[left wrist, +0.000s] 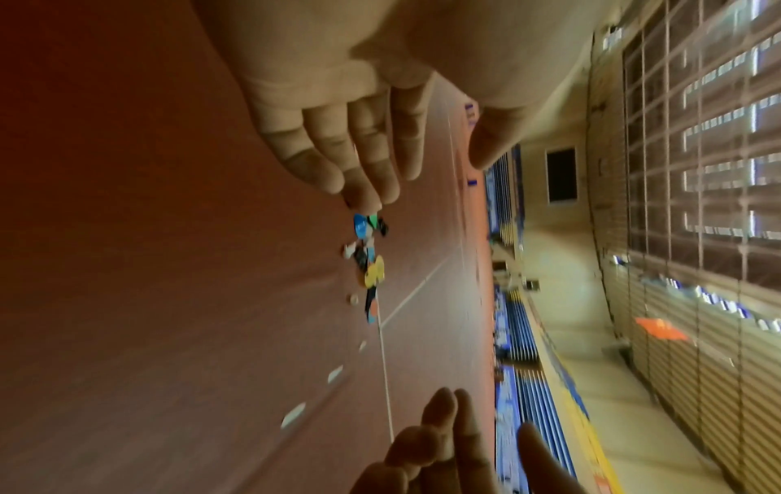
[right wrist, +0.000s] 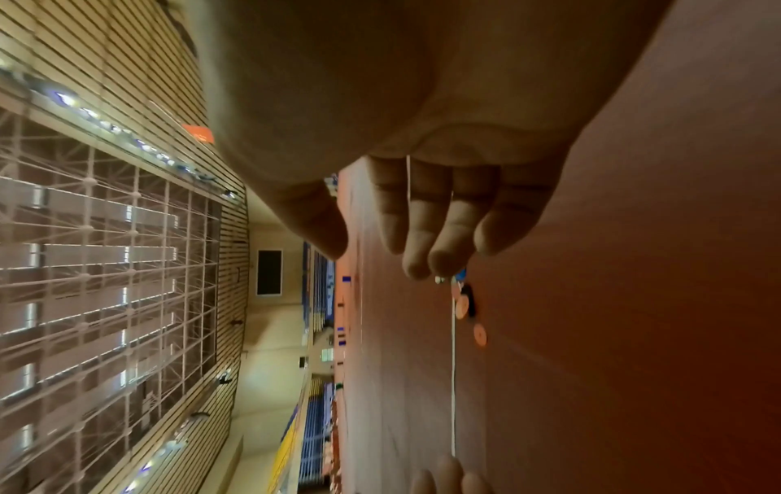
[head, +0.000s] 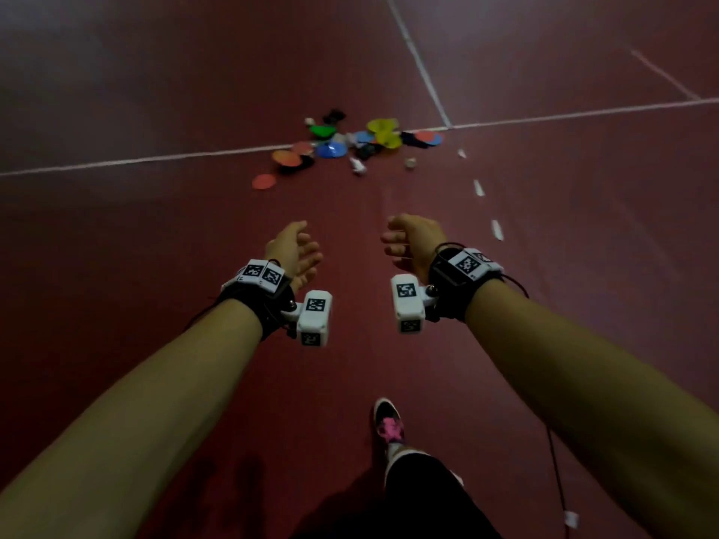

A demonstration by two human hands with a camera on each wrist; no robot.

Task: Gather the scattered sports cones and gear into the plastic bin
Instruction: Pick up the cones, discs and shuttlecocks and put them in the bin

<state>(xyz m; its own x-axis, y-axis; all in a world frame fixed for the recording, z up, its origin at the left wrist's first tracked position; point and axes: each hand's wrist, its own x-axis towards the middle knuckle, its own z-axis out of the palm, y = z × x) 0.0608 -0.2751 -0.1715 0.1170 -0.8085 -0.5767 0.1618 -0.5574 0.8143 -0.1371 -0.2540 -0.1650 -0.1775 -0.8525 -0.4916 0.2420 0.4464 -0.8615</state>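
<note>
Head view. My left hand (head: 292, 254) and right hand (head: 413, 243) are held out in front of me above the dark red floor (head: 583, 212), palms turned toward each other, fingers loosely bent and grasping nothing. Each wrist carries a black strap with white marker blocks. Well ahead of both hands lies the scattered gear: flat disc cones in a loose cluster along a white floor line (head: 136, 159): a yellow cone (head: 383, 125), a blue cone (head: 330, 150), a green cone (head: 323, 131), an orange cone (head: 287, 157), and a red-orange cone (head: 263, 182) lying apart, nearest to me. Small white and black pieces lie among them, too blurred to name. One shoe (head: 389, 420) with pink laces is planted on the floor below my right forearm. No bin shows in this view.

Left wrist view. My left fingers (left wrist: 371, 160) are slack and apart from the thumb, with nothing between them. The coloured cones (left wrist: 371, 264) lie on the floor beyond the fingertips. Fingers of my right hand (left wrist: 439, 434) show at the lower edge.

Right wrist view. My right fingers (right wrist: 444, 230) hang relaxed, released. Orange cones (right wrist: 479, 334) sit on the floor beyond them.
</note>
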